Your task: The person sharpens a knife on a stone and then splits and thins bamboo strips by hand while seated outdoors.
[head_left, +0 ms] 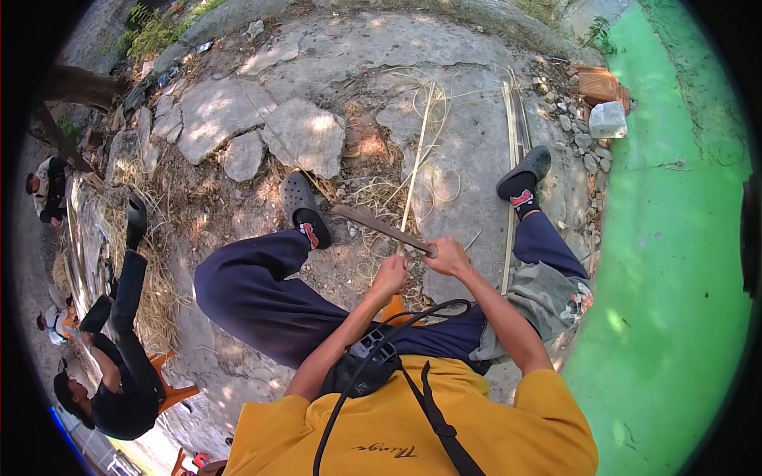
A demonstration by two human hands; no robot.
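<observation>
My right hand (449,257) is closed round the near end of a machete (379,224) with a long, flat, dull brown blade that points to the far left. Its handle is mostly hidden in my fist. My left hand (390,275) is closed on the near end of a pale bamboo strip (417,159), which runs away from me over the ground between my feet. The blade crosses this strip just beyond my left hand; whether they touch I cannot tell. Thin curly shavings (383,193) lie about the strip.
Longer bamboo strips (509,159) lie by my right shoe (525,173). Broken concrete slabs (305,136) cover the ground at the far left. A green wall (663,262) stands on the right, near a white block (608,120). Another person (119,397) sits at the left.
</observation>
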